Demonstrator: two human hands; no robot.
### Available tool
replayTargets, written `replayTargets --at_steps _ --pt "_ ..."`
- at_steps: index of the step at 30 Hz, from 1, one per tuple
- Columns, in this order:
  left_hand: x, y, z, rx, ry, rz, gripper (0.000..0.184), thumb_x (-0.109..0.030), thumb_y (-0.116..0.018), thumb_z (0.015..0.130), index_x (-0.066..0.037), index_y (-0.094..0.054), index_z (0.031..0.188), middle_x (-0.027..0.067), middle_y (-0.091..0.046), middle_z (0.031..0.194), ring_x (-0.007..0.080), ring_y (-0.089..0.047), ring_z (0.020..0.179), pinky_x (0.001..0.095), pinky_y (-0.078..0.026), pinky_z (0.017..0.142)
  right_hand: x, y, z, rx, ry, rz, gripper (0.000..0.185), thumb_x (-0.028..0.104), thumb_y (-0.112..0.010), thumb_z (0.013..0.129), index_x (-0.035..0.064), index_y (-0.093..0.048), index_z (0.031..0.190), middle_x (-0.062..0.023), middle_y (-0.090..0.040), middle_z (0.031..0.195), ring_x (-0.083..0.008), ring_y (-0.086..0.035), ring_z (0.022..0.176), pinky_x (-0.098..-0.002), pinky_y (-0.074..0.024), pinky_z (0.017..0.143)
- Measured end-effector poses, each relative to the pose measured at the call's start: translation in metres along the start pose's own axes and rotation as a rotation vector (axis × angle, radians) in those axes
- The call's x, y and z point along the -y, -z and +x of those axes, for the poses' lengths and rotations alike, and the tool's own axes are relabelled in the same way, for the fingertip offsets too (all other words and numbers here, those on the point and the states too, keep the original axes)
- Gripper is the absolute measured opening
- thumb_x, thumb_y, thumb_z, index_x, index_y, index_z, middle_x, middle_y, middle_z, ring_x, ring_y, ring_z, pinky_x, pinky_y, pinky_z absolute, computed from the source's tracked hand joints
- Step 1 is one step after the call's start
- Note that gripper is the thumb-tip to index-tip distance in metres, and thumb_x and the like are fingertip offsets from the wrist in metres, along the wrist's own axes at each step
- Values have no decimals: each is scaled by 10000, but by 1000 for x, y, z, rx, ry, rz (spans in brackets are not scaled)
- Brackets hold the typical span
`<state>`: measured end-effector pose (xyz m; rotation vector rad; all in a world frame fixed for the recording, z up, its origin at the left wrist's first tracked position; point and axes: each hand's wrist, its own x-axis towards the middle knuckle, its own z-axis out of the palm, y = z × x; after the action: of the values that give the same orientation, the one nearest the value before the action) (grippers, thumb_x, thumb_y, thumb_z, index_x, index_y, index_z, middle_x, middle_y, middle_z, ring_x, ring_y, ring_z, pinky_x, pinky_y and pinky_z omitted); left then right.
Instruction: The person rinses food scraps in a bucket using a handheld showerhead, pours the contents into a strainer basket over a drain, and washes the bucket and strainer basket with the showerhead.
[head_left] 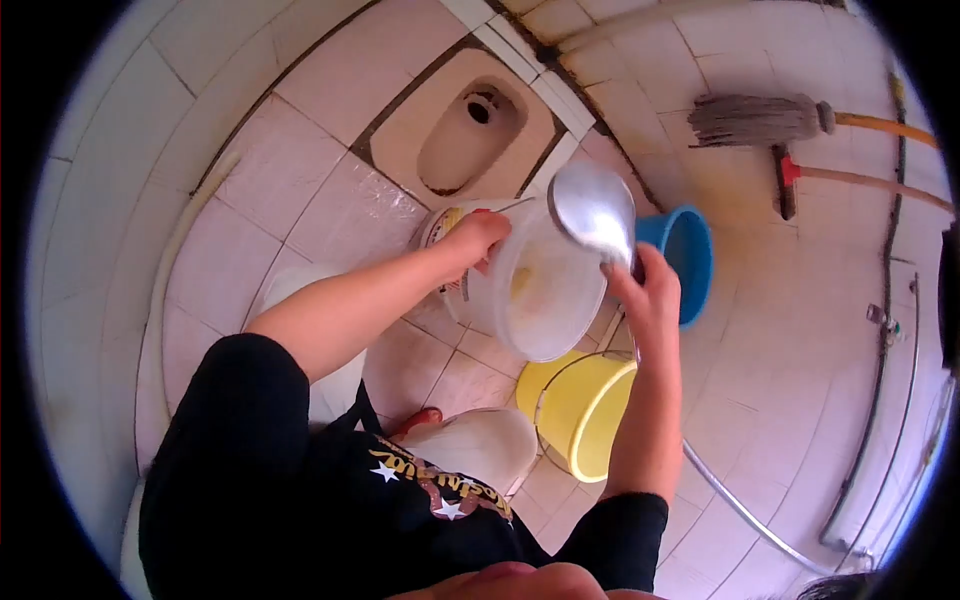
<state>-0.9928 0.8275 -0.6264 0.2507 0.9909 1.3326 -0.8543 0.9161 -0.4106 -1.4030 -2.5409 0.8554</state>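
Observation:
My left hand (477, 243) is closed on the rim of a white plastic bucket (482, 300), which tilts so that its mouth faces right. Some yellowish stain shows on its inner wall. My right hand (648, 290) grips the handle of a shiny metal ladle (592, 208), whose rounded bowl is raised beside the bucket's mouth. Most of the ladle's handle is hidden behind the fingers. Just behind my right hand stands a blue bucket (697, 265). A yellow bucket (560, 400) with a wire handle is below the white one, partly covered by my right forearm.
A squat toilet (440, 125) is set in the tiled floor at the top. A grey mop (760, 120) and a red-headed tool (791, 170) lean at the upper right. A hose (740, 505) runs at the lower right, near wall pipes (884, 330).

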Motion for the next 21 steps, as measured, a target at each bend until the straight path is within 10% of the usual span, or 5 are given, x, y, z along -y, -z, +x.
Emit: replayTargets --at_steps 9,11,21 --pt "-6 2 -3 -15 -77 245 317 -216 -588 821 -23 -571 1072 16 -564 831 76 -529 700 232 -418 510 -85 22 66 -152 -209 46 270 220 -678 760 -30 -585 806 -87 -602 675 -140 -572 556 -277 -442 521" --pt "-12 1 -8 -141 -128 317 313 -307 -642 764 -35 -560 894 54 -603 864 139 -579 758 292 -464 608 -99 34 53 -158 -258 107 253 220 -666 771 -19 -583 782 -72 -589 660 -130 -559 548 -272 -434 507" --pt "14 54 29 -528 -125 731 433 -348 -665 693 -15 -556 947 123 -633 874 224 -614 794 354 -472 714 -161 43 -89 -166 -460 661 164 189 -619 817 33 -572 836 -25 -558 658 -103 -528 560 -236 -393 520"
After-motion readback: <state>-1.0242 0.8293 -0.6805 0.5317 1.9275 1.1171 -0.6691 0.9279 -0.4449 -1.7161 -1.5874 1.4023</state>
